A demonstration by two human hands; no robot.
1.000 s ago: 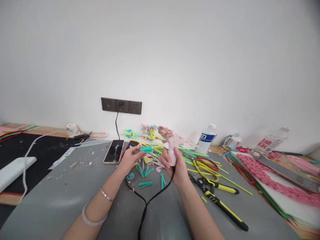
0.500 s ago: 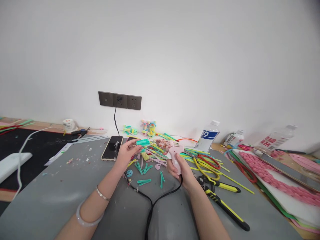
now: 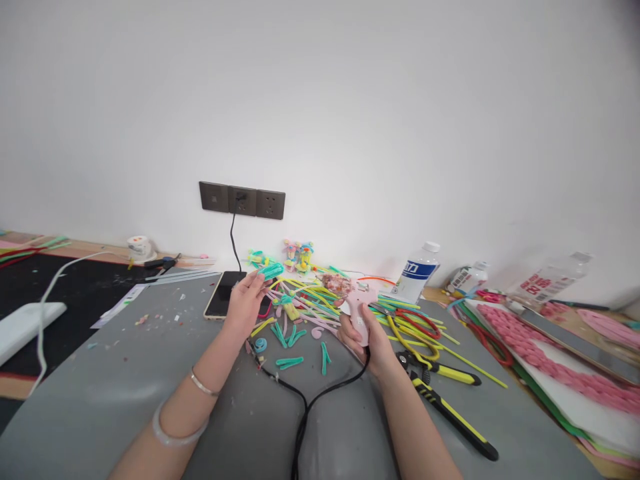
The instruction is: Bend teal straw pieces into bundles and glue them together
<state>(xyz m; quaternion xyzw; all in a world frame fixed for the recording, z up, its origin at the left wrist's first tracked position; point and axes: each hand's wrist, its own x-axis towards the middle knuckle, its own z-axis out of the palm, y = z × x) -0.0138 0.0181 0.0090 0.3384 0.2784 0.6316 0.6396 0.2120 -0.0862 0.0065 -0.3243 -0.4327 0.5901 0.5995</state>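
My left hand pinches a folded teal pipe cleaner piece above the dark phone. In my right hand is a pink glue gun, gripped by its handle, its crusted nozzle end pointing left. A gap separates the gun from the teal piece. Between and below my hands lie several folded teal pipe cleaners, a blue coil and a small yellow-green piece. Small pink and yellow figures stand against the wall.
Pliers with yellow-black handles and scissors with yellow loops lie at the right. Behind them stands a bottle. The gun's black cord runs across the grey mat. Wall sockets hold a plug.
My left hand has moved a little left and up with the teal piece, away from the glue gun. My right hand with the gun has shifted slightly right.
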